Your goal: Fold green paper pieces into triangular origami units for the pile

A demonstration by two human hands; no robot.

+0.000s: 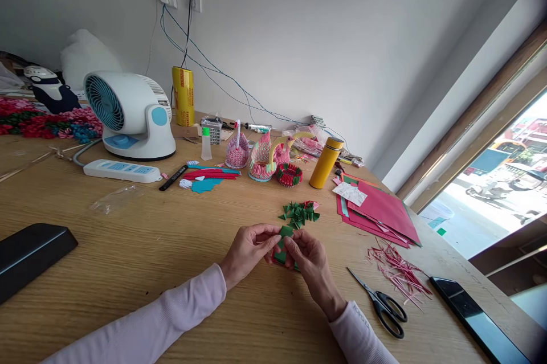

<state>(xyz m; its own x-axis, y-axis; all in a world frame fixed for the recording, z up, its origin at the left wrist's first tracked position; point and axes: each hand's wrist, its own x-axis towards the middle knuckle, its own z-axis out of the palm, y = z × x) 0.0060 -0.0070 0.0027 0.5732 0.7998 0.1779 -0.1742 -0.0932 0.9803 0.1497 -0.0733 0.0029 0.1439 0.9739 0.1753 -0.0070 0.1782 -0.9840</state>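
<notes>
Left hand and right hand together over the wooden table, fingers pinched narrow on a small green folded paper piece, with black scissors just right of the hands. Beyond the hands, near them, a pile of green paper triangles. Farther beyond that pile, a yellow flask and, well to its left, a white fan.

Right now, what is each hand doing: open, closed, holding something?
Left hand: closed, pinching the small green paper piece.
Right hand: closed on the same green paper piece, fingers pinched around it.
</notes>
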